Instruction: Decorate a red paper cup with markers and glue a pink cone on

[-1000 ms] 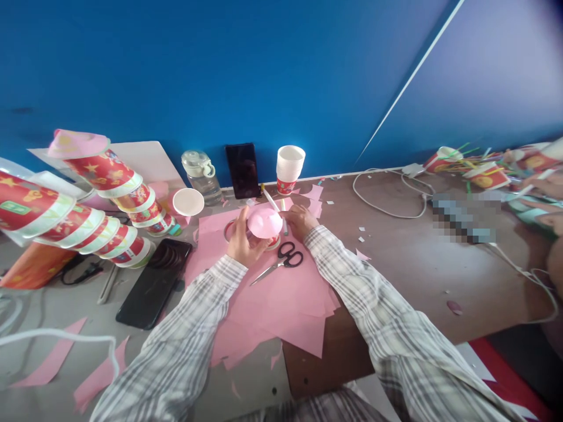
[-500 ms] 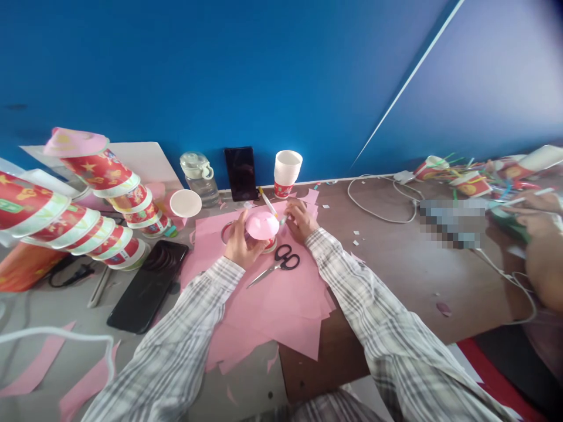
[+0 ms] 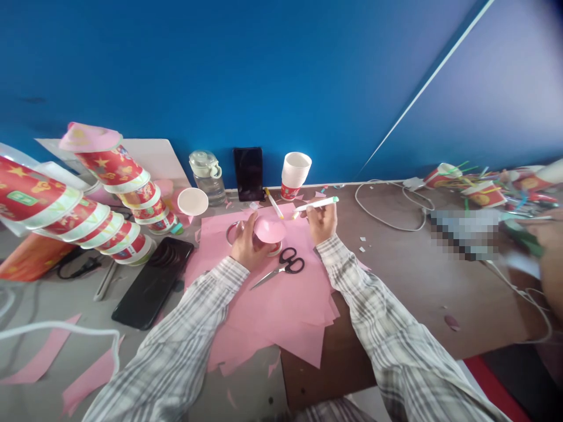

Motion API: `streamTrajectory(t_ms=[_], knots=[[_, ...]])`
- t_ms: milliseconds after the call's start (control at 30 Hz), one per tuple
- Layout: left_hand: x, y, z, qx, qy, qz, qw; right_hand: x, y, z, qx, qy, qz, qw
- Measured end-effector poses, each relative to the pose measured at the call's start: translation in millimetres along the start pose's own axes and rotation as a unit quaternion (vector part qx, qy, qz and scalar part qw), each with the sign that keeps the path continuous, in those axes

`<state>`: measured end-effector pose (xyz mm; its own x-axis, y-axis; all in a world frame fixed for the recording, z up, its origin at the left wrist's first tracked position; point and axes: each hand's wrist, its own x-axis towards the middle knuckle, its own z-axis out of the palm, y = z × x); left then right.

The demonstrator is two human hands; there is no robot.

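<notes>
My left hand (image 3: 250, 245) is closed around the side of a red paper cup whose top is covered with pink paper (image 3: 269, 229). In my right hand (image 3: 324, 223) is a white marker (image 3: 325, 203) with a green end, its tip pointing left above the pink paper sheets (image 3: 246, 310). The marker is apart from the cup. Black-handled scissors (image 3: 288, 265) lie just below the cup on the sheets. Behind the cup, a second white marker (image 3: 274, 204) with yellow ends lies on the table. A ring-shaped thing (image 3: 231, 233) is partly hidden by my left hand.
Tall stacks of red paper cups (image 3: 118, 170) stand at left, near a large black phone (image 3: 152, 284). A clear bottle (image 3: 207, 181), an upright phone (image 3: 248, 174) and stacked cups (image 3: 295, 177) line the wall. At right are a white cable (image 3: 387, 225) and another person's arm (image 3: 552, 258).
My right hand has moved away from the cup to the right, and the marker in it now shows clearly. My left hand still holds the cup. The view has shifted slightly.
</notes>
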<state>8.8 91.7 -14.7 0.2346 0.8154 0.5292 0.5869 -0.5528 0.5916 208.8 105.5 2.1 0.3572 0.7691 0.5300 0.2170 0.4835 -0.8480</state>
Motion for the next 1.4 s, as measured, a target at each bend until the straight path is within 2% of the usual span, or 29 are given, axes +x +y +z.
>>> streamTrajectory(t_ms=[133,233,467,633,867,1000,1200,1400], knots=[[0,1,1.8,0.021,-0.005,0.030,0.999,4,-3,1,0.076,0.023,0.044,0.996],[-1,0,3.2,0.022,-0.007,0.037,0.999,8,-3,1,0.159,0.040,0.101,0.981],[0,1,3.2,0.019,-0.012,0.036,0.999,11,-10,1,0.236,0.013,0.182,0.954],[-1,0,3.5,0.020,-0.018,0.027,0.999,10,-14,2,0.262,-0.003,0.213,0.941],[-1,1,1.0,0.019,-0.041,0.039,0.998,7,-19,4,0.272,-0.046,0.219,0.936],[-1,1,0.8,0.016,-0.050,0.041,0.998,6,-23,5,0.270,-0.043,0.232,0.933],[-1,1,-0.2,0.013,-0.067,0.038,0.997,3,-36,8,0.291,-0.068,0.209,0.931],[-2,0,-4.9,-0.006,-0.053,0.068,0.996,0,-45,10,0.275,-0.081,0.188,0.939]])
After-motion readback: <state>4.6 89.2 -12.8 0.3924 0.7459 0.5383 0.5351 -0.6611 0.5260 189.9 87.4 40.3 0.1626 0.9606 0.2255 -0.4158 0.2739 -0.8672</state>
